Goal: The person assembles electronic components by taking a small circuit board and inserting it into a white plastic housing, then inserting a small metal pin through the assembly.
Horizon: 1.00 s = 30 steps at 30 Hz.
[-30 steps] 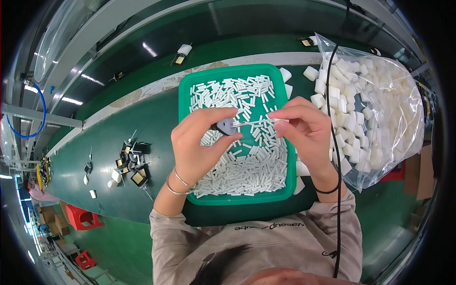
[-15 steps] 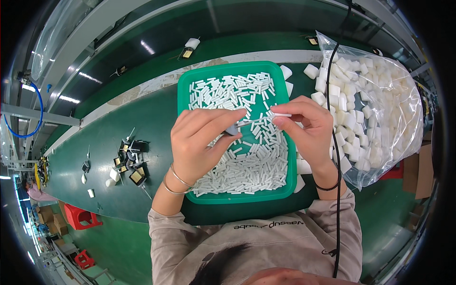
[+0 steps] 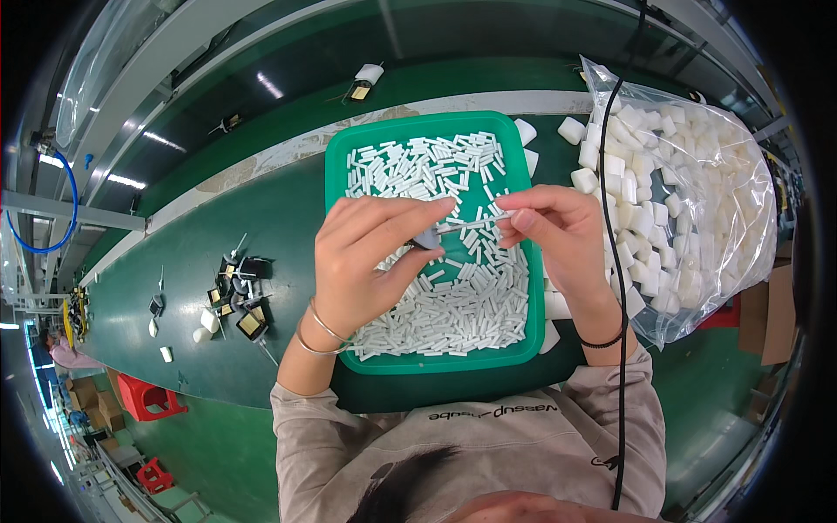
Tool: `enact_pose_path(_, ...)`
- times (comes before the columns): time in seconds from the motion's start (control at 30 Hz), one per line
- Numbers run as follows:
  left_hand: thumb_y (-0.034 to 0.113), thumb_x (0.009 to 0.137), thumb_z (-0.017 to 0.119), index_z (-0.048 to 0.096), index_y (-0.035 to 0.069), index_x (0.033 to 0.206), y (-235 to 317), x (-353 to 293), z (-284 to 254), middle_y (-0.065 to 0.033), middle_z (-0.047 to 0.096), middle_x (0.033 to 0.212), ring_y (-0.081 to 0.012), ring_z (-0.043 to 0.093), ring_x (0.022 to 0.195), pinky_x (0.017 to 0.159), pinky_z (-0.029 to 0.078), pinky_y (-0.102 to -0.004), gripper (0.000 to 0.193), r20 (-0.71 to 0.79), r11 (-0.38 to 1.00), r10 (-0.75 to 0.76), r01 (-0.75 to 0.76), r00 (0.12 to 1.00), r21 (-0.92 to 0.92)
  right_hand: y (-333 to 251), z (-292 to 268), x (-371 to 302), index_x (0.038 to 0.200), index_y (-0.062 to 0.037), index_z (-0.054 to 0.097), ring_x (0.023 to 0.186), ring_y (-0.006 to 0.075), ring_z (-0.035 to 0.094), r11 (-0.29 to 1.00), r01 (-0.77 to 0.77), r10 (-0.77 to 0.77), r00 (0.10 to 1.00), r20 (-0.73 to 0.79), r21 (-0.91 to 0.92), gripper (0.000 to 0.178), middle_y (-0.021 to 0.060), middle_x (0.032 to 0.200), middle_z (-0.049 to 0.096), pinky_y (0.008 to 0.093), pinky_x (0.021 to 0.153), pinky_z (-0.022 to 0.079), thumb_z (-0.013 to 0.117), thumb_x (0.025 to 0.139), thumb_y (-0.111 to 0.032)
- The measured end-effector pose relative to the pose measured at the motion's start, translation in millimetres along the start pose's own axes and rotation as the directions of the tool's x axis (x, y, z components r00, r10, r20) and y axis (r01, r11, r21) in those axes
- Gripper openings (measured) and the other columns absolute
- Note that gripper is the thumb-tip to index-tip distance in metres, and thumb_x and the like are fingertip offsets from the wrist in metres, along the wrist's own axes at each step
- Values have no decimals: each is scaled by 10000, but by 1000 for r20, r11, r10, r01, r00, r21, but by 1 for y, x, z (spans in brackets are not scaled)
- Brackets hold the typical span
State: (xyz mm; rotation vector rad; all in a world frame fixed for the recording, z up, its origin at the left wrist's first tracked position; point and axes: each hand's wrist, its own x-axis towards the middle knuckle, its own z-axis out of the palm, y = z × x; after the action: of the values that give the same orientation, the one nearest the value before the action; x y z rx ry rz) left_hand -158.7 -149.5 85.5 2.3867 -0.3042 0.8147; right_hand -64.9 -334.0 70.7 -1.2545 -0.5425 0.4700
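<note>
Over a green tray (image 3: 534,336) of short white tubes (image 3: 449,314), my left hand (image 3: 357,253) is closed on a small dark grey component (image 3: 427,238). Thin pale leads (image 3: 462,226) stick out of it to the right. My right hand (image 3: 562,240) pinches a slim white tube (image 3: 504,217) at the far end of those leads; the fingers cover part of it. Whether the tube is around the leads or beside them, I cannot tell.
Right of the tray, a clear plastic bag (image 3: 728,218) holds white blocky caps, some spilled loose. Black components with leads (image 3: 240,283) lie in a cluster on the left of the table. Behind the table runs a green conveyor (image 3: 479,78) carrying a similar part (image 3: 364,81). A black cable (image 3: 621,349) hangs at right.
My right fingers have shifted slightly left and curled further over the tube, so less of it shows. My left hand has barely moved. The parts on the conveyor have travelled right.
</note>
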Motion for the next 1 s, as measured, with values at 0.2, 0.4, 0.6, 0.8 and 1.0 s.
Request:
enact_pose_path(0.2,34,499,741,658,79,931,0,0,-2,-46,628,793,-170,561,684,629,407,-260,442,22,1000,-2,2,1000,-7,0,-2,-1,886,55,614,676,156,622,999,-45,45,997,58,-4,124,123,809,625,252,588,523,546,783,38)
enact_pose_path(0.4,11,518,730,664,98,937,7,-1,4,-38,619,805,-158,558,680,600,422,-253,432,59,999,8,-4,998,-53,5,2,-3,876,-8,641,673,132,616,868,248,-223,969,108,-430,134,85,772,643,224,568,496,623,742,-2)
enact_pose_path(0.6,-6,539,730,627,88,1022,7,-8,9,-52,621,818,-156,579,688,595,462,-241,502,65,978,-78,89,995,-187,5,4,-5,803,-13,633,632,156,606,839,293,-254,956,146,-459,89,81,761,638,234,548,488,647,715,-14)
enact_pose_path(0.8,6,571,752,482,20,1169,8,-12,8,-100,640,918,-157,620,829,719,485,-245,656,45,838,-216,209,975,-504,4,0,2,785,-19,641,592,160,587,638,587,-474,809,347,-498,168,58,709,624,231,515,466,705,633,-51)
enact_pose_path(1.0,9,602,752,394,16,1227,4,-10,10,-107,643,913,-145,603,856,761,470,-247,720,244,661,-326,405,913,-631,8,-2,1,780,-48,634,613,157,576,238,765,-628,592,506,-599,227,25,678,597,249,513,469,723,587,-127)
